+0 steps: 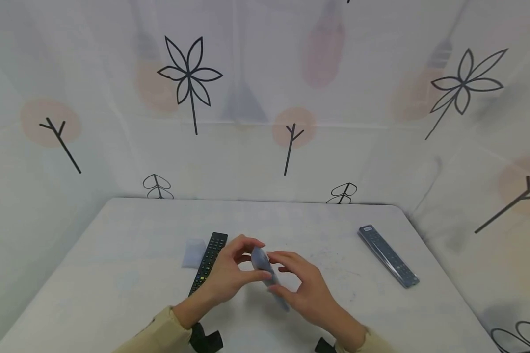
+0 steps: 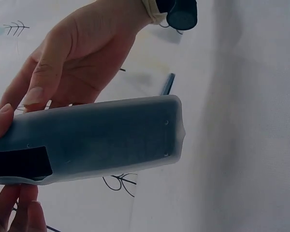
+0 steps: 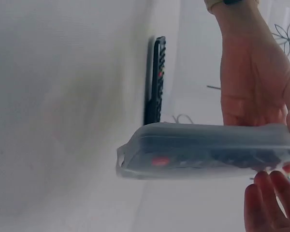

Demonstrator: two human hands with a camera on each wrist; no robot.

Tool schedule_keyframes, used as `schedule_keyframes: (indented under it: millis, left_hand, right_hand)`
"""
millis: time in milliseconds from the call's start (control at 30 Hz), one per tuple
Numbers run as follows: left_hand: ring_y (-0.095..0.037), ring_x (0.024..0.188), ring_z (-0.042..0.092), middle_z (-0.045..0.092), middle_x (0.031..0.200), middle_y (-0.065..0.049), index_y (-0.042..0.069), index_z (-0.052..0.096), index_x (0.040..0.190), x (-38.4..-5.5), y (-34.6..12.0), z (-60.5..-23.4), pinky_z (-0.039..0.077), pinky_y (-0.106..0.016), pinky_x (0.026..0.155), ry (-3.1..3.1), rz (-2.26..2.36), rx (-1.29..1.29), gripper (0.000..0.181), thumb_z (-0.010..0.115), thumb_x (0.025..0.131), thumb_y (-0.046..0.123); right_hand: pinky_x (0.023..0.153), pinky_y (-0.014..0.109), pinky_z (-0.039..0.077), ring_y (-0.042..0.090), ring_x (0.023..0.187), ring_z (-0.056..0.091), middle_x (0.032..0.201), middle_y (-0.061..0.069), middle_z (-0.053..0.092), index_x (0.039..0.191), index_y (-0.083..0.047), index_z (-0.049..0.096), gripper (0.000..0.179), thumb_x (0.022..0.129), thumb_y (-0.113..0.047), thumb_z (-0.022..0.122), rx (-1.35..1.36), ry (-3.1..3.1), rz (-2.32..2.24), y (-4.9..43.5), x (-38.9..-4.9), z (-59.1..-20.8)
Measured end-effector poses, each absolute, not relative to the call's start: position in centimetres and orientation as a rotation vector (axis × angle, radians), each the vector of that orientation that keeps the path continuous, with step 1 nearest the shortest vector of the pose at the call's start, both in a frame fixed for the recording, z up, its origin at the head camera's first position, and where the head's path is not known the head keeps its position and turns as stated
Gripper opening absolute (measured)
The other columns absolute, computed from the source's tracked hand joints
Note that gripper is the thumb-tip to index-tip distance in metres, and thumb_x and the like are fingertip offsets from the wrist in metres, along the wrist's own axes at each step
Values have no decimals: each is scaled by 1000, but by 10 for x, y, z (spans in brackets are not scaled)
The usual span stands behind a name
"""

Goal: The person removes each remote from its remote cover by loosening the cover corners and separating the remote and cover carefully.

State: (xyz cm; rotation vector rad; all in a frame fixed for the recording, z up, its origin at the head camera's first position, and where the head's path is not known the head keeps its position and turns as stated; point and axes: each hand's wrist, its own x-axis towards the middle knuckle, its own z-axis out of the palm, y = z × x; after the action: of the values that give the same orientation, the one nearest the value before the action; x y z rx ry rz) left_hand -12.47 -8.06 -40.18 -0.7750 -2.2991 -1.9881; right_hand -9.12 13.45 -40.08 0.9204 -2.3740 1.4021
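Observation:
A remote control in a cloudy translucent cover (image 1: 262,261) is held up above the table between both hands. My left hand (image 1: 229,269) pinches it with the thumb on the near side and fingers on the far side. From the right, my right hand (image 1: 306,289) grips its other edge between thumb and fingertips. The left wrist view shows the back of the covered remote (image 2: 106,135), with a dark rectangular cutout near the fingers. In the right wrist view, buttons, one of them red, show dimly through the cover (image 3: 208,150).
Beside my left hand a black remote control (image 1: 213,250) lies on the white table (image 1: 115,274), next to a small pale translucent piece (image 1: 193,253). Another remote control, with a glossy wrapping (image 1: 388,256), lies at the right. A patterned cloth (image 1: 247,162) hangs behind.

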Motion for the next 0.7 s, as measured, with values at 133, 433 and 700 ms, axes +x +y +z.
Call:
schedule_keyframes:
  millis: [133,433,700]
  left_hand:
    - [-21,107,59,60,117,-6,11,60,123,-124,-78,-402,52,-34,91,-2280,-1959,-774,51,86,79,16]
    - [-20,105,57,60,113,5,14,61,122,-122,-73,-402,52,-35,87,-2284,-1938,-726,50,86,79,17]
    - [-18,102,59,59,109,4,19,64,125,-124,-75,-409,55,-35,80,-2270,-1835,-785,48,84,82,16]
  right_hand:
    - [85,33,55,19,115,61,132,-1,60,139,-18,57,65,80,-9,84,937,-2331,1356,127,-90,-399]
    - [78,28,57,22,112,64,128,3,62,137,-12,59,59,84,3,77,893,-2268,1371,120,-91,-402]
    - [76,26,56,25,111,65,129,5,63,138,-9,57,60,83,6,76,821,-2278,1420,124,-93,-404]
